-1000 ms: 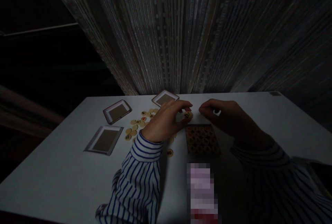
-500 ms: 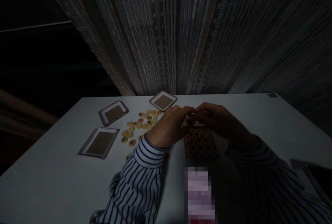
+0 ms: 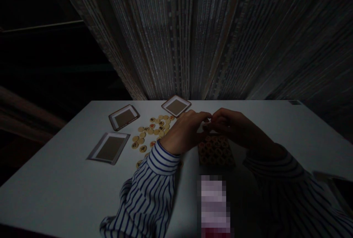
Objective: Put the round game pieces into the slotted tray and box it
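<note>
Above the box (image 3: 217, 164), left hand (image 3: 184, 132) pinches a disc (image 3: 206, 126); right hand (image 3: 234, 126) just beside, fingers bunched together, can't tell if gripping.

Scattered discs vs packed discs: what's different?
The scattered discs lie loosely spread on the white table; the packed discs sit close together in a block. The scattered discs look paler, the packed discs darker, in shadow. Both are round, with some marked faces.

Sleeves (image 3: 154, 181) wht w/ blue stripes; discs (image 3: 143, 149) pale yel, some w/ blk/red marks; table (image 3: 63, 184) wht.
</note>
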Tool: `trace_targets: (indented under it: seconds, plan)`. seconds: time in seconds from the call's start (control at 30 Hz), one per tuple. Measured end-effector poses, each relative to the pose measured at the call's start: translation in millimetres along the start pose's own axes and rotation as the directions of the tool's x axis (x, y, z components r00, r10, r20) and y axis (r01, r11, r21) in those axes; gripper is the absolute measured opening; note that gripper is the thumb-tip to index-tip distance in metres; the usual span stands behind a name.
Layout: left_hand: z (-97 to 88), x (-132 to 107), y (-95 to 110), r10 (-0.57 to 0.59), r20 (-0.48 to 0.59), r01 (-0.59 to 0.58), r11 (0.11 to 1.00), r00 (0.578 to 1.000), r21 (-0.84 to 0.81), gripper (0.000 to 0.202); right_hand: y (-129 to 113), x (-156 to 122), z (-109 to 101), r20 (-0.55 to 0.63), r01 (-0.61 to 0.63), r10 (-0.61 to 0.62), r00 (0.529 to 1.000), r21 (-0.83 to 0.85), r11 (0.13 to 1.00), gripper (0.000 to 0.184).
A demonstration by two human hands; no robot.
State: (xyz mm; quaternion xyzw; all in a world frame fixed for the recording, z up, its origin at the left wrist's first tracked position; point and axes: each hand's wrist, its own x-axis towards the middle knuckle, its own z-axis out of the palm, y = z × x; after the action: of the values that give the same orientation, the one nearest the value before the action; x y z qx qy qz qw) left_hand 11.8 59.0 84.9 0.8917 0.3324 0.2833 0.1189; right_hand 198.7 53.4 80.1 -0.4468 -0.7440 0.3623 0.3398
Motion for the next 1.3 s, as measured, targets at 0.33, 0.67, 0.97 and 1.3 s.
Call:
trace_targets:
  seconds: [0.33,0.67,0.97,1.3]
  plan:
    - [6.1,-1.5,-10.2,-0.070,0.000,0.070,0.990,0.998,-0.125,0.036,-6.6,-0.5,-11.1,-0.094,0.031,-0.049,0.994,-0.191,0.981,0.024]
    - [8.5,0.3,-10.0,-0.099,0.008,0.096,0.942,0.995,-0.322,0.025,-7.0,-4.1,-17.1,-0.042,0.067,-0.080,0.996,-0.252,0.965,0.020]
    - [4.4,-0.2,-8.1,-0.106,0.001,0.099,0.924,0.994,-0.369,0.021,-7.2,-4.2,-15.1,-0.017,0.091,-0.098,0.995,-0.243,0.966,0.017]
    - [7.6,2.2,-12.9,-0.181,0.001,0.158,0.859,0.984,-0.487,0.020,-8.8,-4.7,-15.2,0.029,0.177,-0.176,0.984,-0.243,0.954,0.019]
